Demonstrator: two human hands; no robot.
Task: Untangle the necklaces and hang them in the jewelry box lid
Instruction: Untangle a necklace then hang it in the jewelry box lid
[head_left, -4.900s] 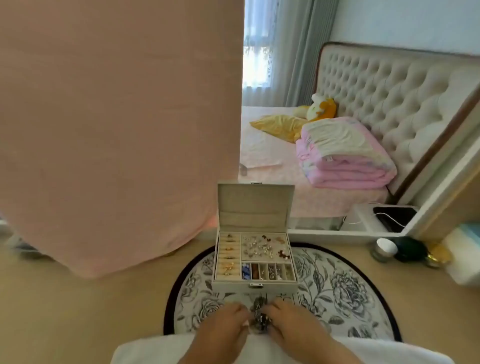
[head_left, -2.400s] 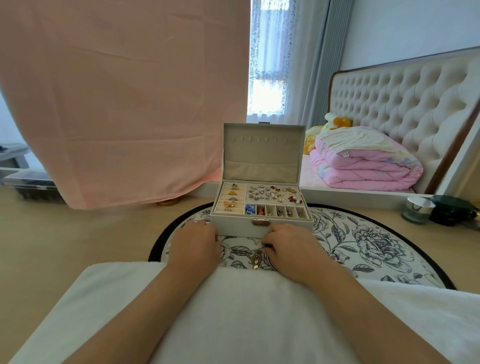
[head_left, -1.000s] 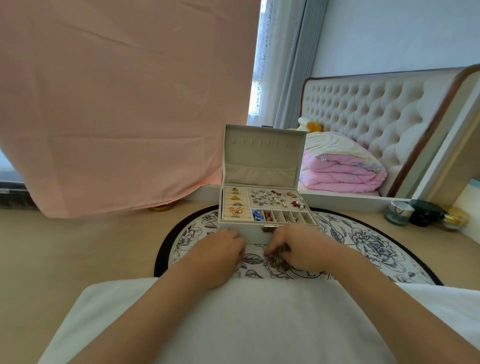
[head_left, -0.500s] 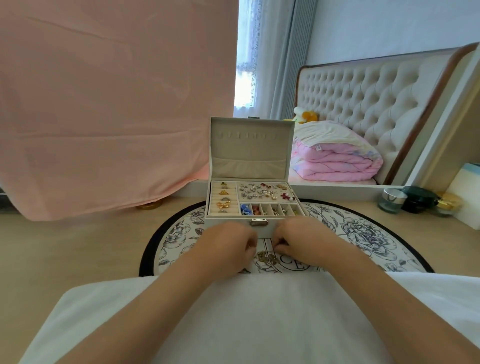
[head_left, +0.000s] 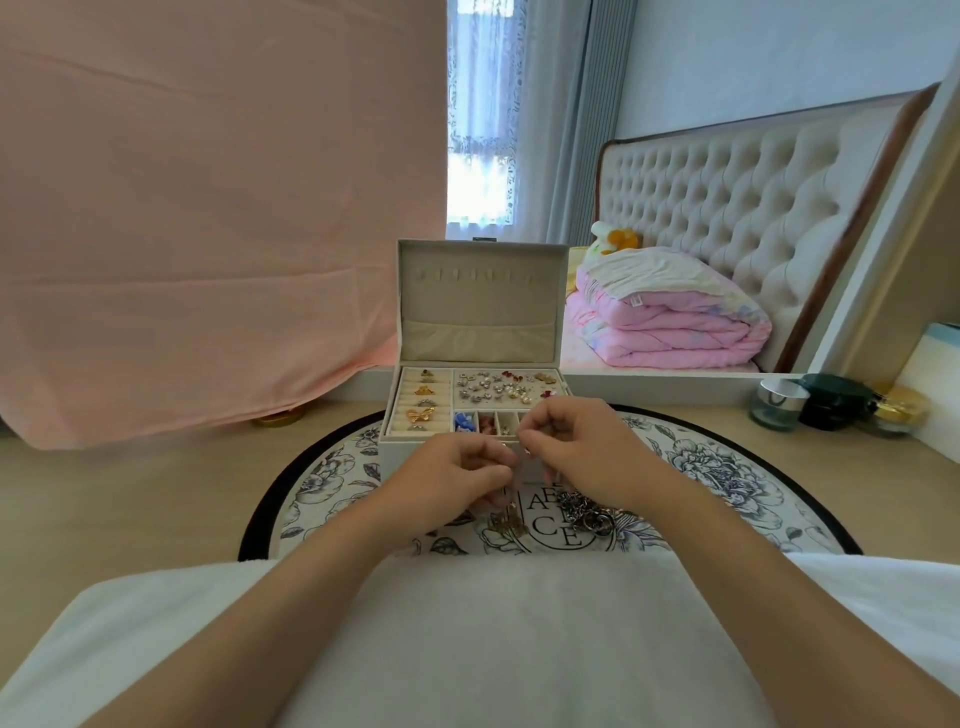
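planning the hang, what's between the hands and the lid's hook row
Head view: past the left hand and right hand come the open tray of rings and earrings, then the lid's pocket, then the hook row.

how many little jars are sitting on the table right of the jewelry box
3, in a row far right: silver-lidded glass jar, dark green jar, gold-lidded jar, partly hidden.

Necklaces (head_left: 587, 512) on mat (head_left: 727, 467) before jewelry box (head_left: 400, 454)

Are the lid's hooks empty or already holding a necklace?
Empty. The lid stands open and upright, its hook row bare; the tangled necklaces lie on the mat.
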